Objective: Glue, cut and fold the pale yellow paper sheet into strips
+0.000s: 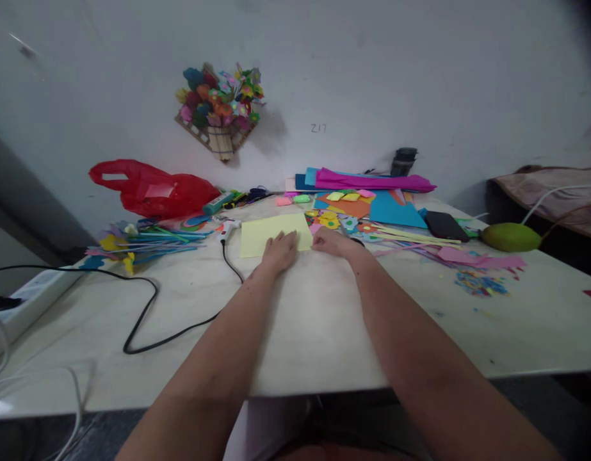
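My left hand (279, 251) lies flat, fingers open, on the yellow sheet (271, 232) on the surface (324, 320); my right hand (334, 243) meets its right edge, grip unclear; I'd press evenly, no sliding

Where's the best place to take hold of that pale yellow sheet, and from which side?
Probably take the yellow sheet by its near right corner, from the near side. It lies flat on the table, so only an edge can be pinched; that corner is at the right hand, the left hand rests on the near edge, and a glue gun crowds the left side.
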Demonstrator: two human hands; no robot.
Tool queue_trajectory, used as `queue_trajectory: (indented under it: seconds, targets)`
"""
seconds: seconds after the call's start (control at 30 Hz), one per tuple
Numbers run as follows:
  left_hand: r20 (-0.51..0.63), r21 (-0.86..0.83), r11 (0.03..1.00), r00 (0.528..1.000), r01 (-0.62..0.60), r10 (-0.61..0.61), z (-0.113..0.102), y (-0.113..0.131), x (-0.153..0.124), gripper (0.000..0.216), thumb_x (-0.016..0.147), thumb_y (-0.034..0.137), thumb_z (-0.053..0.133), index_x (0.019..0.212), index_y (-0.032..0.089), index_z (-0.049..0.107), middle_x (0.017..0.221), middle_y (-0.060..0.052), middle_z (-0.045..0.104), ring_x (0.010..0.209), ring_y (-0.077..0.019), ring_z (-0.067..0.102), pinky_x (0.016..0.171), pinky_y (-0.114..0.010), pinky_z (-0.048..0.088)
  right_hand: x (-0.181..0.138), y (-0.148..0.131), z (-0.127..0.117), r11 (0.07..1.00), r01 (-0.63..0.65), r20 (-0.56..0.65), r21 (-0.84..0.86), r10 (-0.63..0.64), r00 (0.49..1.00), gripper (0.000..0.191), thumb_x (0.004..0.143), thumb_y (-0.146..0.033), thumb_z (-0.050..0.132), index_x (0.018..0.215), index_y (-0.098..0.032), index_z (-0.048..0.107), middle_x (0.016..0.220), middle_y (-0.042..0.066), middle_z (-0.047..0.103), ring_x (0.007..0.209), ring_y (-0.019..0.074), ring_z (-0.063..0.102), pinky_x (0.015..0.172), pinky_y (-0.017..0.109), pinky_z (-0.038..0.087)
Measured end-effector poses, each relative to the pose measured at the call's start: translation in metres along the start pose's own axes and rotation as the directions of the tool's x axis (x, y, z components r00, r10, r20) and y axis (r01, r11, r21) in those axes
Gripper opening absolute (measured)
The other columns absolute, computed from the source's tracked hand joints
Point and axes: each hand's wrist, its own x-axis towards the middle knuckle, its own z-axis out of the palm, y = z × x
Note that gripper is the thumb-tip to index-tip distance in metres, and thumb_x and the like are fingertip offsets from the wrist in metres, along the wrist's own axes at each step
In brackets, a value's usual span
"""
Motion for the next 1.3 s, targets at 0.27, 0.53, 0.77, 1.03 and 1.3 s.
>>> queue_trajectory:
  seconds: [0.27, 0.53, 0.77, 1.03, 1.3]
  targets:
    - [-0.192, -0.012, 0.988, 0.97, -0.152, 0.147, 0.001, -0.002, 0.001, 0.041, 0.08, 0.037, 0.044, 0.118, 0.022, 0.051, 0.13, -0.001, 0.048, 0.124, -0.0174, 0.035, 0.107, -0.036, 0.017, 0.007, 0.01, 0.006, 0.999, 0.006, -0.007, 0.047, -0.006, 1.0, 0.024, 0.078, -0.027, 0.049, 0.057, -0.015, 0.054, 0.053, -0.003, 0.046, 0.052, 0.0086, 0.041, 0.049, 0.019, 0.029]
    - [-0.238, 0.06, 0.982, 0.953, -0.18, 0.189, -0.012, 0.0, -0.002, 0.025, 0.078, 0.039, 0.053, 0.091, 0.021, 0.065, 0.093, -0.007, 0.063, 0.099, -0.0224, 0.049, 0.09, -0.036, 0.035, -0.003, -0.001, -0.003, 0.982, -0.134, -0.04, 0.131, 0.14, 0.989, 0.022, 0.08, -0.03, 0.048, 0.066, -0.015, 0.056, 0.063, 0.0, 0.053, 0.056, 0.01, 0.045, 0.049, 0.02, 0.029]
    - [-0.222, 0.12, 0.975, 0.952, -0.186, 0.209, -0.011, 0.0, -0.003, 0.02, 0.078, 0.036, 0.055, 0.079, 0.021, 0.068, 0.084, -0.005, 0.063, 0.088, -0.0187, 0.053, 0.075, -0.03, 0.038, -0.002, -0.001, -0.004, 0.977, -0.165, -0.017, 0.135, 0.169, 0.985, 0.016, 0.077, -0.028, 0.053, 0.074, -0.014, 0.061, 0.073, 0.002, 0.06, 0.063, 0.0107, 0.05, 0.051, 0.02, 0.031]
    - [-0.207, 0.087, 0.984, 0.964, -0.154, 0.169, -0.01, -0.001, -0.006, 0.02, 0.079, 0.036, 0.053, 0.08, 0.023, 0.068, 0.089, -0.002, 0.063, 0.087, -0.0163, 0.056, 0.066, -0.025, 0.038, 0.005, 0.006, 0.001, 0.986, 0.014, -0.153, 0.167, 0.012, 0.988, 0.012, 0.071, -0.021, 0.06, 0.08, -0.016, 0.068, 0.081, 0.002, 0.066, 0.071, 0.0114, 0.055, 0.059, 0.019, 0.037]
    - [-0.228, 0.06, 0.986, 0.959, -0.155, 0.165, -0.011, -0.002, -0.006, 0.017, 0.077, 0.035, 0.055, 0.083, 0.023, 0.066, 0.086, -0.001, 0.063, 0.082, -0.015, 0.055, 0.063, -0.024, 0.037, 0.002, 0.005, 0.0, 0.996, 0.09, -0.082, 0.009, -0.089, 0.993, 0.012, 0.07, -0.022, 0.064, 0.079, -0.02, 0.071, 0.085, 0.001, 0.067, 0.077, 0.0129, 0.057, 0.062, 0.019, 0.038]
